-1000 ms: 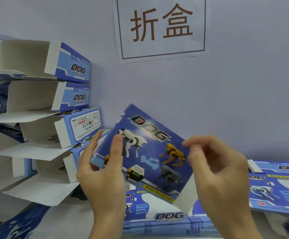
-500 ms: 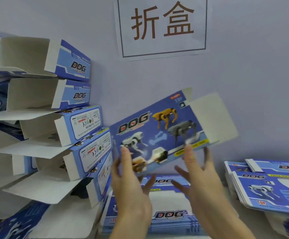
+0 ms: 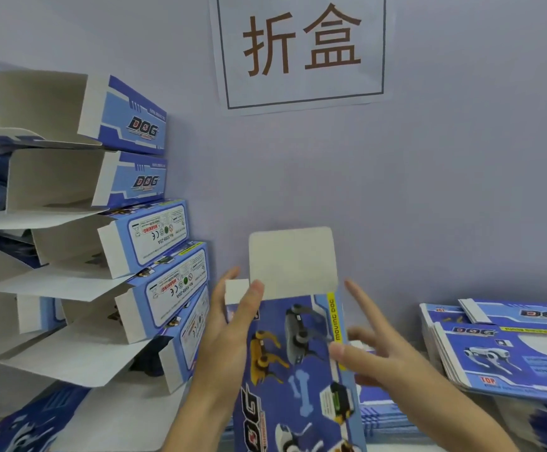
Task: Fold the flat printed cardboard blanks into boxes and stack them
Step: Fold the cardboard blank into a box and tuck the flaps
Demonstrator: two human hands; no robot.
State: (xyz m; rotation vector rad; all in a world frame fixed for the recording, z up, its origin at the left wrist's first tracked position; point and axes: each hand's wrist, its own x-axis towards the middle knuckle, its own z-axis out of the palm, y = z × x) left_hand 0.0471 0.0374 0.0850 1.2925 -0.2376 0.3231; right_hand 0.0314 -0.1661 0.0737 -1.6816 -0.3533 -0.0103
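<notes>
Head view: five folded boxes [image 3: 125,223], two hands [image 3: 229,331].

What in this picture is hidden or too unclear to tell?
All in the head view:
- Blank: lower end cut off by the bottom edge; back face unseen.
- Left hand: fingers behind the blank are hidden by it.
- Right hand: blurred, so contact with the blank is unclear.
- Folded boxes: left part cut off by the frame edge; small warning print unreadable.
- Flat stack: cut off at the right edge.
</notes>
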